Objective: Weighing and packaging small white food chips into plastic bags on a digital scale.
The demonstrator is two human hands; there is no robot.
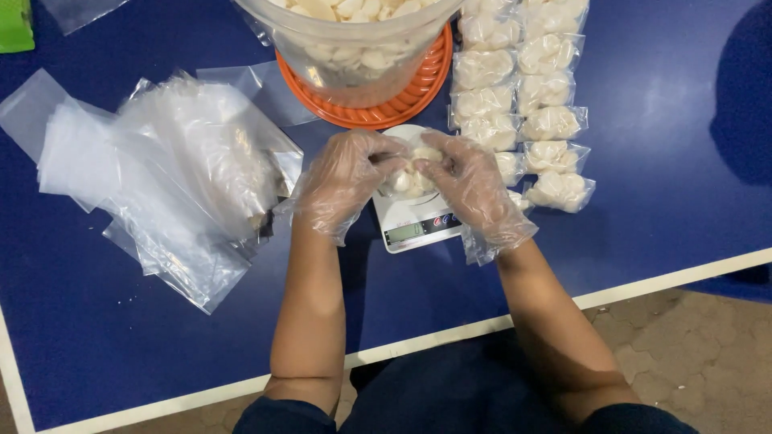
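A small clear bag of white pieces point(410, 178) sits on the white kitchen scale point(418, 221) near the middle of the counter point(659, 217), a little in from its near edge. It looks light, soft and slippery, its contents likely brittle, so the film at the mouth seems the safest place to pinch. Both gloved hands meet over it: the left hand point(346, 178) and right hand point(470, 189) each have fingers curled onto the bag's top. Beyond stands a clear tub of white pieces point(354, 48) on an orange lid point(402, 108). Filled bags point(531, 104) lie in rows toward the right edge; empty plastic bags point(169, 177) pile toward the left edge.
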